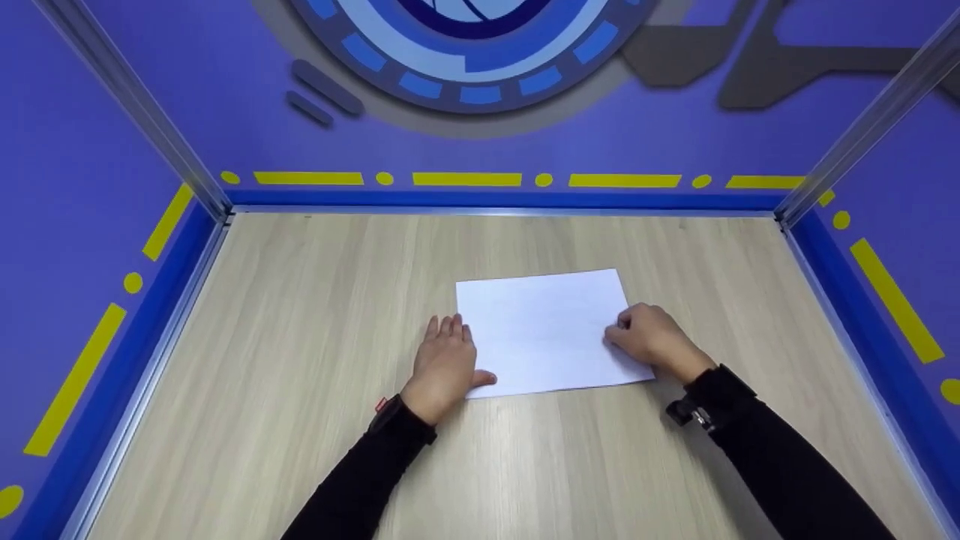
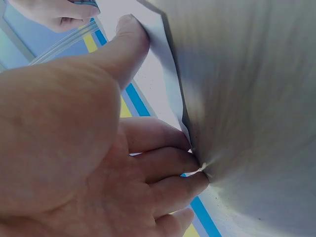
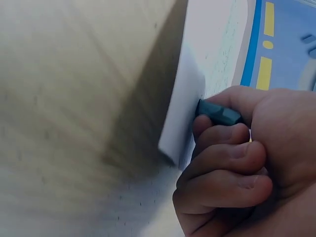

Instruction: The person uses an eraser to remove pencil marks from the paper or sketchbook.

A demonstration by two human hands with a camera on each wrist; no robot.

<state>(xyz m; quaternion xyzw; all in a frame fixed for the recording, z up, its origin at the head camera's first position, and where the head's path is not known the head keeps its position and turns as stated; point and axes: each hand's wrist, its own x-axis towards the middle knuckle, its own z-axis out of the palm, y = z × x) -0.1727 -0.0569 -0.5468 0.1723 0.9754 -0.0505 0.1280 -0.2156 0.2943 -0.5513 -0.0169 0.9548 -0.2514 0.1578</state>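
A blank white sheet of paper lies on the wooden table. My left hand rests along its left edge with straight fingers, and the thumb lies on the sheet's lower left corner. Over the right side of the paper, my right hand pinches a small dark teal block between thumb and index finger. The other fingers are curled in. In the right wrist view the block's tip meets the paper; its kind cannot be told, and the hand hides it in the head view.
The wooden table spreads around the paper. Blue panels with yellow marks stand at the back and both sides, with metal rails along the table edges.
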